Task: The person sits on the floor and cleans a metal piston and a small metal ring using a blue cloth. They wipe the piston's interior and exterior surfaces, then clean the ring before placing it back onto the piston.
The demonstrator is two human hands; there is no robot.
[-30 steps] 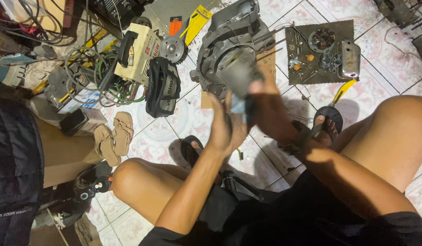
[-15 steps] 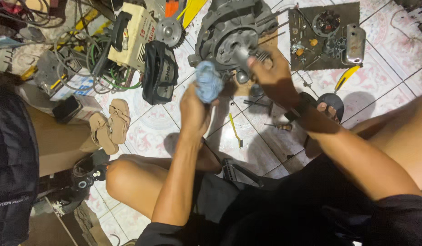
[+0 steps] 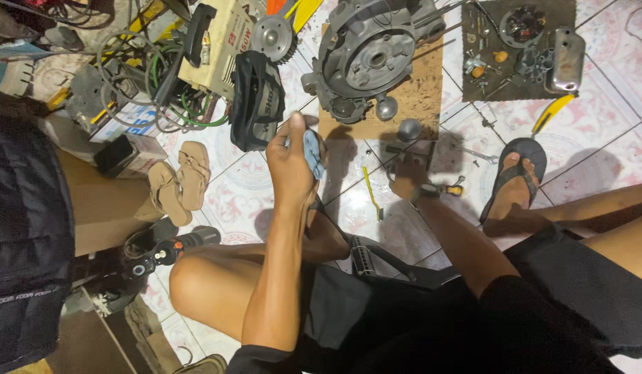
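My left hand [image 3: 291, 161] is raised over the tiled floor [image 3: 598, 118], fingers curled shut around a crumpled blue rag [image 3: 312, 152], which shows at the right edge of the fist. My right hand [image 3: 409, 174] is down at the floor, just near of the board, back of the hand toward the camera. It is blurred and in shadow; I cannot tell how far it is open or whether it has hold of anything. A round grey part [image 3: 408, 129] lies just far of it, on the near edge of the board.

The grey engine casing [image 3: 368, 59] sits on a brown board [image 3: 421, 97], far of both hands and touched by neither. A yellow-handled tool [image 3: 371, 192] lies on the tiles between my hands.

Far right, a dark mat [image 3: 497, 88] carries small metal parts and a chrome cover [image 3: 565, 61]. To the left of the casing: a black bag [image 3: 257, 100], a cream machine with a black handle [image 3: 213, 45], and coiled cables [image 3: 137, 97]. A pair of tan sandals [image 3: 177, 181] lies at left. My right foot wears a black sandal [image 3: 511, 170].
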